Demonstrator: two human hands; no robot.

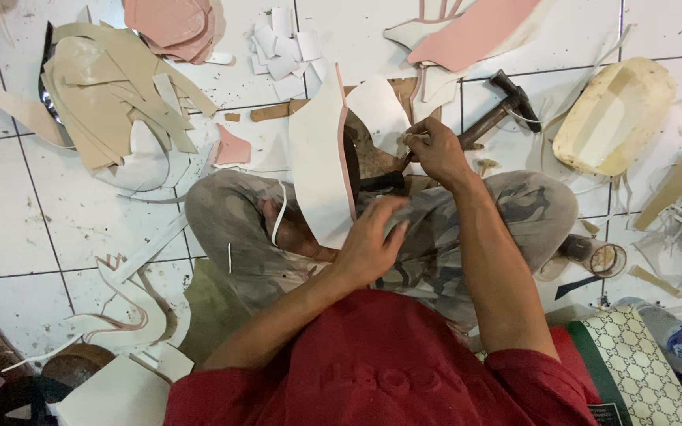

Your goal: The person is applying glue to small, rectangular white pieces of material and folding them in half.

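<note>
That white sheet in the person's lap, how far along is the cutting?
Already done, it seems: a beige stack of cut pieces, pink pieces and small white pieces lie on the tiled floor. In hand: the left hand steadies the white sheet while the right hand works its upper edge; its tool is too small to tell. Left: most of that sheet looks uncut. A hammer lies beside.

"What colours do you see?"

"The sheet (319,158) in the left hand (369,241) is white, edged pink. Red shirt (372,371), grey camouflage trousers (515,209)."

"And around them?"

"White floor tiles (9,213) with dark grout. Beige offcuts (108,95), pink pieces (171,24), a black-headed hammer (511,99) with a brown handle, a cream bag (645,371) with a dark lattice pattern."
</note>
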